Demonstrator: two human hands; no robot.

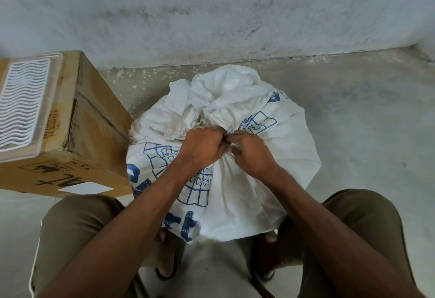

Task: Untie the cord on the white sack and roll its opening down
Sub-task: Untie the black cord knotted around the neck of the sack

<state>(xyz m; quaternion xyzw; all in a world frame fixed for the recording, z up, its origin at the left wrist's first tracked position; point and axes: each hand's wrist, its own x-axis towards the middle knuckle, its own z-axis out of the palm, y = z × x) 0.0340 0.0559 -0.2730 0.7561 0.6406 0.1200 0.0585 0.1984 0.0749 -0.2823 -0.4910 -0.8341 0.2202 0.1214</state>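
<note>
— Where is the sack (237,180) relative to your fingers?

— Right under them. It stands on the floor (364,137) between your knees, and its gathered neck is just where your fingers meet. The loose, crumpled top of the sack rises just beyond your fingertips, toward the wall (211,15).

— What are your fingers doing?

— Your left hand (201,148) is curled tight, its fingers (215,136) clenched on the bunched neck of the sack. Your right hand (250,154) is pressed up against it, the two hands touching, and its fingers (235,138) are pinched on the cord (231,154), a thin dark line that shows just below them against the white cloth.

— Is the cord undone?

— You cannot tell from here; your fingers cover the knot. The neck is still drawn into pleats that fan out beneath your hands, and the opening is not rolled down.

— Anything else near your fingers?

— To the left of your left fingers, touching the sack's side, a cardboard box (94,132) sits on the floor, with a white slotted plastic tray (23,104) on top of it. Below your wrists, your feet in sandals (168,267) rest at the sack's base.
</note>
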